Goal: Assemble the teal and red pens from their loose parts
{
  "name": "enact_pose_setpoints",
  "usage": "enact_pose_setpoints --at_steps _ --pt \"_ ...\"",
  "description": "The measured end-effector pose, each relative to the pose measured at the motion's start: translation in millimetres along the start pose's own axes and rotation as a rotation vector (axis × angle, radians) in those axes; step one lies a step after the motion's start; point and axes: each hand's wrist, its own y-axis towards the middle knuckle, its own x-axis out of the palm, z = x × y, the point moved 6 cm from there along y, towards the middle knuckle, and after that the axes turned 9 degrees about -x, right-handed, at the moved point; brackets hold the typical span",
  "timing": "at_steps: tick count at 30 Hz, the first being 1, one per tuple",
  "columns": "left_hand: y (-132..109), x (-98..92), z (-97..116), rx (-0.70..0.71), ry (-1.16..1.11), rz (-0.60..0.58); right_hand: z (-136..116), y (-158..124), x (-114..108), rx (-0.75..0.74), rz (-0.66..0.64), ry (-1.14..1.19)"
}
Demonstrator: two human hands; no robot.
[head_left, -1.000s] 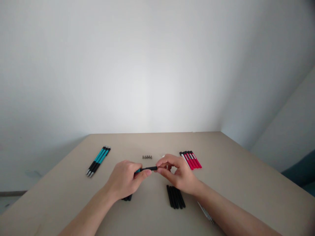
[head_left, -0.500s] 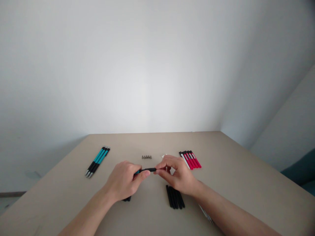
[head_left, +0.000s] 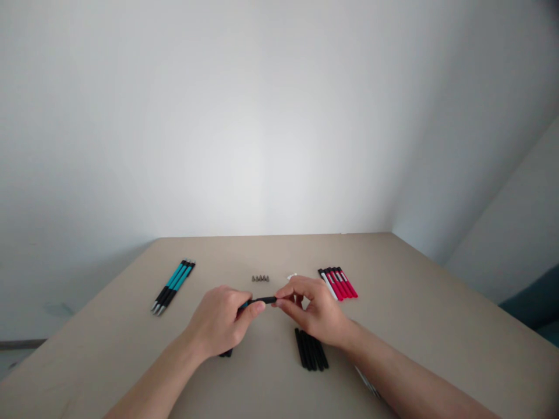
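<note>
Over the middle of the table, my left hand (head_left: 225, 319) is closed around a pen (head_left: 265, 300) with a blue barrel and a black end. The pen lies roughly level and points to the right. My right hand (head_left: 312, 305) pinches the tip of its black end between thumb and fingers; whether a small part sits in that pinch is hidden. Several black tubes (head_left: 311, 350) lie side by side just below my right hand. Dark ends of other pieces (head_left: 226, 353) peek out from under my left hand.
Blue-and-black pens (head_left: 173, 287) lie at the left of the table (head_left: 262, 384). A row of small metal cone tips (head_left: 260, 279) stands behind my hands. Several red pens and a white one (head_left: 338, 284) lie at the back right. Thin pale rods (head_left: 367, 382) show beside my right forearm.
Both hands keep their hold on the pen in nearly the same place. My right fingers have shifted very slightly at the black end.
</note>
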Motion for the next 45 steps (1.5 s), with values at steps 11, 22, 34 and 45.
enact_pose_setpoints --at_steps 11,22,34,45 --pt "0.3 -2.0 9.5 0.083 -0.207 0.017 5.6 -0.9 4.7 0.020 0.043 -0.033" --pt "0.7 -3.0 12.4 0.093 -0.166 0.004 -1.8 0.4 2.3 -0.013 0.004 -0.064" --pt "1.3 1.0 9.6 0.107 -0.210 -0.006 -1.7 -0.5 3.4 -0.081 0.017 -0.082" --pt "1.1 0.4 11.0 0.129 -0.216 -0.002 -2.4 2.2 3.5 -0.085 0.000 -0.066"
